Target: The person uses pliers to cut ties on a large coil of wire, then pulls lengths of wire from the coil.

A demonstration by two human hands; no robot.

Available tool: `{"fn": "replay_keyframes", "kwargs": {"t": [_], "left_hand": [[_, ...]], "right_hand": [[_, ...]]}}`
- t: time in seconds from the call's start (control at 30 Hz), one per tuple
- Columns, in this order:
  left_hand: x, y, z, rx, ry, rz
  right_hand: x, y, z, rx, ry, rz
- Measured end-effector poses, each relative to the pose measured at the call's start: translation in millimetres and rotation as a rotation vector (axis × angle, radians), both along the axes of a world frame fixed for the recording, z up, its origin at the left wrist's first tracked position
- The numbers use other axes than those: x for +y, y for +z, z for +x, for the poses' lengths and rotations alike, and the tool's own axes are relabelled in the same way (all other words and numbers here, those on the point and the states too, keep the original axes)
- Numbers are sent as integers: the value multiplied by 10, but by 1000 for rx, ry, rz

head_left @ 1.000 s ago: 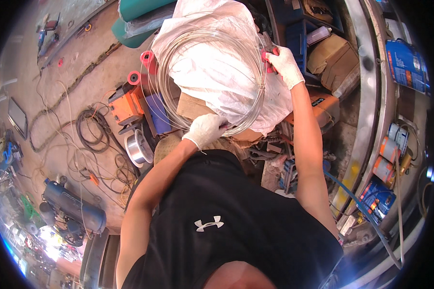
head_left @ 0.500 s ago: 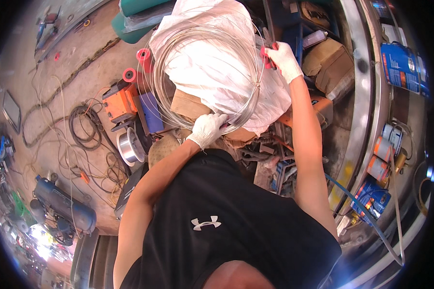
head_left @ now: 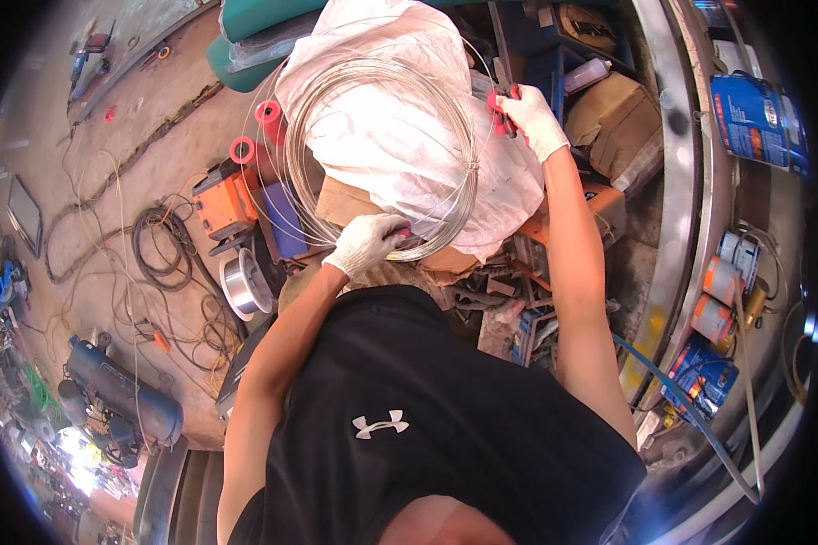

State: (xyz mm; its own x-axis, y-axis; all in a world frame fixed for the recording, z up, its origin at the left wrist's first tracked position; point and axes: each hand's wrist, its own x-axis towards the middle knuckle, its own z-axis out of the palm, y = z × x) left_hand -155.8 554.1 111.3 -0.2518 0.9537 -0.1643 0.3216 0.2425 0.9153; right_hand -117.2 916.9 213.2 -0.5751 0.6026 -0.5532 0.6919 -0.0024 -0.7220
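A large coil of silvery wire (head_left: 471,186) lies over a white sack (head_left: 395,150), tied at its right side, with several loose strands arcing off to the left and over the top. My left hand (head_left: 366,243), in a white knitted glove, is closed on the near edge of the coil. A small reddish bit shows at its fingertips; I cannot make out what it is. My right hand (head_left: 536,123), gloved too, grips red-handled pliers (head_left: 502,111) beyond the coil's right side. A strand of wire runs up to the pliers; their jaws are hard to see.
Left of the coil stand an orange machine (head_left: 224,202), red spools (head_left: 268,113) and a silver wire spool (head_left: 246,283). Cables (head_left: 165,241) tangle over the floor. A cardboard box (head_left: 613,123) and a long metal beam (head_left: 682,173) lie on the right. A compressor tank (head_left: 123,391) is at lower left.
My left hand has slid a little to the left along the coil's near edge. My right hand, with the pliers, has shifted only slightly left and down.
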Motion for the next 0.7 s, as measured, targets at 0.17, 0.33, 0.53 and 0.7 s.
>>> {"fn": "replay_keyframes", "kwargs": {"t": [0.17, 0.33, 0.53, 0.7], "left_hand": [[-209, 10, -57, 232, 7, 52], [-456, -168, 136, 464, -18, -38], [-1002, -271, 49, 572, 71, -247], [-998, -347, 107, 490, 63, -244]], "right_hand": [[-1, -120, 69, 27, -10, 35], [-227, -357, 339, 122, -32, 184], [-585, -253, 454, -158, 71, 459], [-1223, -244, 521, -59, 103, 758]]}}
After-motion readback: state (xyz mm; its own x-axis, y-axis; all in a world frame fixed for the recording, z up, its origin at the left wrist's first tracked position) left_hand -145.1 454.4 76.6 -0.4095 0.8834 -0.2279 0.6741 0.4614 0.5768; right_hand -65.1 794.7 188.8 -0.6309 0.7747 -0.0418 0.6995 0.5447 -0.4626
